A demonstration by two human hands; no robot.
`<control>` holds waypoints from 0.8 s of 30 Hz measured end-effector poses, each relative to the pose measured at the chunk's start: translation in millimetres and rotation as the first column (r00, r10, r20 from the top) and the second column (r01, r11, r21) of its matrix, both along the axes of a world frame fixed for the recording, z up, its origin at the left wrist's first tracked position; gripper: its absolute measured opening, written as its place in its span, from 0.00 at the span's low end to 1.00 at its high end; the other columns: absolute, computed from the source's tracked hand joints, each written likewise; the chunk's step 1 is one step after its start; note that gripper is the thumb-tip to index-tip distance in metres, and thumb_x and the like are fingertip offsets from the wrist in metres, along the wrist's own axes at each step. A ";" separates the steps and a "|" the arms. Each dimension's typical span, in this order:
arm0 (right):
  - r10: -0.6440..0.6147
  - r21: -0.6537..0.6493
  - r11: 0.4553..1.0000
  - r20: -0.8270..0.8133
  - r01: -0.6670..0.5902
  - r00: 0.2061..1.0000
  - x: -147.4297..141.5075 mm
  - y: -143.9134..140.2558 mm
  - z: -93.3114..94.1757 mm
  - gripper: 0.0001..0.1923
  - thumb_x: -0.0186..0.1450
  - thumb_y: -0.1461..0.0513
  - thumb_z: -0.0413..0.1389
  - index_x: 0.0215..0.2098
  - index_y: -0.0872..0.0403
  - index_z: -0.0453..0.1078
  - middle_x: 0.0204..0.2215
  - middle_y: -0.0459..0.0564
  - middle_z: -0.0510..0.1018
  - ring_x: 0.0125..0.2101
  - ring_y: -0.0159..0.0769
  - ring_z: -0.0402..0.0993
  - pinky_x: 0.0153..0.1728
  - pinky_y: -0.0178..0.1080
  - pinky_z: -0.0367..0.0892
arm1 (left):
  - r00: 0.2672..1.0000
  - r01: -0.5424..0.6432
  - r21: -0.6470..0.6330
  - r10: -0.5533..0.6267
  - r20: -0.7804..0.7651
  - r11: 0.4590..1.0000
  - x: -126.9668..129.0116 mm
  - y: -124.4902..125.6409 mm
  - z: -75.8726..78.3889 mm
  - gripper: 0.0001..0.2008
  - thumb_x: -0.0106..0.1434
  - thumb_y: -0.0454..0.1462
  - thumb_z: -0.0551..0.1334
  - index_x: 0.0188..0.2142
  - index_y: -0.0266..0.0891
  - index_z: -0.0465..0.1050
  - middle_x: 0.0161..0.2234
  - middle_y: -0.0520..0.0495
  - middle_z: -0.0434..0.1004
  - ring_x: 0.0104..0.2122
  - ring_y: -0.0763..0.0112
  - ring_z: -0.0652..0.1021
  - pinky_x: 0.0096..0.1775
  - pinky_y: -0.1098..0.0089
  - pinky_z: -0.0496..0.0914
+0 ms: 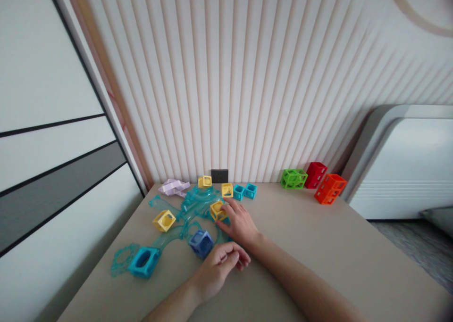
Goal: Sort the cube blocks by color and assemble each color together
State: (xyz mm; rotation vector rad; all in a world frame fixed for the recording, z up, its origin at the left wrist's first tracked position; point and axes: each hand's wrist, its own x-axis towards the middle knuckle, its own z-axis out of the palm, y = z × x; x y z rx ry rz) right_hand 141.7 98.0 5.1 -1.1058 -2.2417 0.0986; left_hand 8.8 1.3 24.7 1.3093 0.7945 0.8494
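On the beige table [300,218], pinching yellow plastic frame-cube [214,210] with right hand [241,224], perhaps risking bumping blue plastic frame-cube [200,243] in front of it by swinging loosely curled left hand [220,265].

Left on the table [283,227], cubes [201,243] lie among track pieces [194,210].

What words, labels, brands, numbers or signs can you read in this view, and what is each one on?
None can be read anywhere.
Yellow cube at the right hand: no lettering I can make out.
Blue cube by the left hand: none I can make out.
Black wall plate: any marking is too small to read.
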 end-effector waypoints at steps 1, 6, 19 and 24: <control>-0.001 -0.031 1.000 -0.024 0.001 1.000 0.0 -0.1 -1.1 0.17 0.62 0.59 0.65 0.48 0.51 0.68 0.57 0.58 0.72 0.53 0.49 0.74 0.51 0.50 0.72 | 1.000 -0.001 0.001 0.001 0.002 1.000 0.0 0.2 0.6 0.21 0.66 0.52 0.60 0.38 0.35 0.78 0.36 0.43 0.80 0.38 0.64 0.77 0.43 0.66 0.70; -0.031 -0.116 0.993 -0.126 0.017 0.992 0.6 -2.3 -5.4 0.14 0.63 0.62 0.62 0.45 0.52 0.65 0.60 0.60 0.70 0.53 0.47 0.76 0.49 0.47 0.75 | 1.000 0.010 -0.011 -0.010 0.006 1.000 0.2 0.3 2.1 0.21 0.66 0.52 0.60 0.38 0.35 0.78 0.36 0.43 0.79 0.38 0.64 0.76 0.44 0.65 0.69; -0.041 -0.086 0.996 -0.256 0.019 0.966 0.6 -2.9 -13.0 0.15 0.62 0.65 0.57 0.43 0.49 0.57 0.59 0.61 0.69 0.51 0.47 0.77 0.46 0.48 0.76 | 1.000 0.025 -0.018 -0.025 0.010 1.000 0.4 -0.6 1.7 0.22 0.65 0.52 0.61 0.39 0.34 0.77 0.37 0.43 0.77 0.38 0.65 0.75 0.44 0.65 0.68; -0.039 -0.054 0.998 -0.269 0.025 0.962 0.2 -1.6 -15.7 0.13 0.62 0.64 0.57 0.42 0.49 0.58 0.58 0.60 0.69 0.51 0.48 0.77 0.45 0.47 0.77 | 1.000 0.018 0.000 -0.018 0.014 1.000 -0.8 1.8 -1.3 0.21 0.66 0.51 0.61 0.40 0.35 0.77 0.36 0.44 0.77 0.37 0.66 0.75 0.43 0.67 0.67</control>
